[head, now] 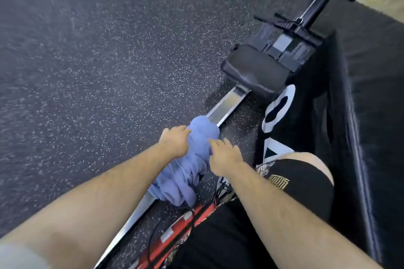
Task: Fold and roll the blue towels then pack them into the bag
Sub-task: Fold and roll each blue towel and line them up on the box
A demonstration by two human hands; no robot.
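The blue towel [188, 177] is lying bunched on the metal rail [227, 105]. The left hand [175, 141] is gripping it. The right hand [225, 155] is touching it, fingers straight. It is looking soft and floppy, so grab the corners.

A light blue towel [196, 166], bunched into a long, crumpled heap, lies between the person's two hands. The left hand [175, 141] curls its fingers over the cloth's left flank; the right hand [223, 155] lays straighter fingers against its right side. A rounded lump of towel bulges just beyond the fingertips of both hands, while the rest trails back past the wrists, ending in loose, drooping folds between the forearms. Neither folded nor rolled, it is deeply wrinkled throughout. Whether the black, white-printed fabric [277, 111] beyond and to the right of the right hand is the bag cannot be told.
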